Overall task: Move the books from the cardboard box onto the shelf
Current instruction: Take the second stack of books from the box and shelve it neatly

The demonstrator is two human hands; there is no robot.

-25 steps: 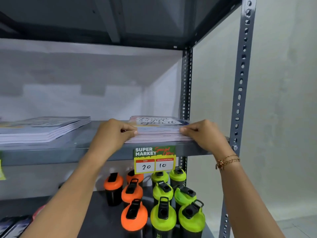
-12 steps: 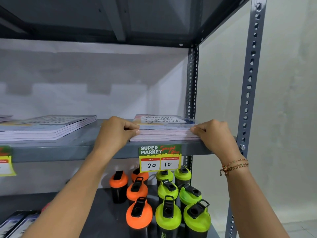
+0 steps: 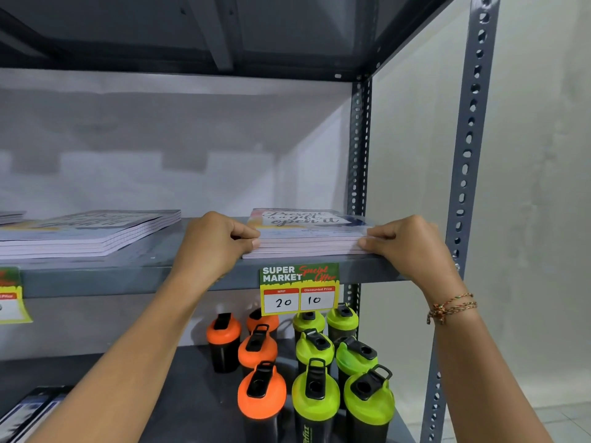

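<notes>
A small stack of thin books (image 3: 307,233) with a lettered, colourful cover lies flat at the right end of the grey metal shelf (image 3: 160,276). My left hand (image 3: 214,243) presses against the stack's left edge, thumb on top. My right hand (image 3: 406,243) holds the stack's right front corner, thumb over the top cover. A second stack of the same books (image 3: 92,231) lies further left on the same shelf. The cardboard box is out of view.
A green price tag (image 3: 299,289) reading 20 and 10 hangs on the shelf's front lip. Below stand several orange (image 3: 260,391) and green shaker bottles (image 3: 315,394). Perforated steel uprights (image 3: 467,155) frame the right end; a plain wall lies beyond.
Both hands stay on the stack of books, which has barely shifted on the shelf. The view has drifted slightly, so everything appears a little further right.
</notes>
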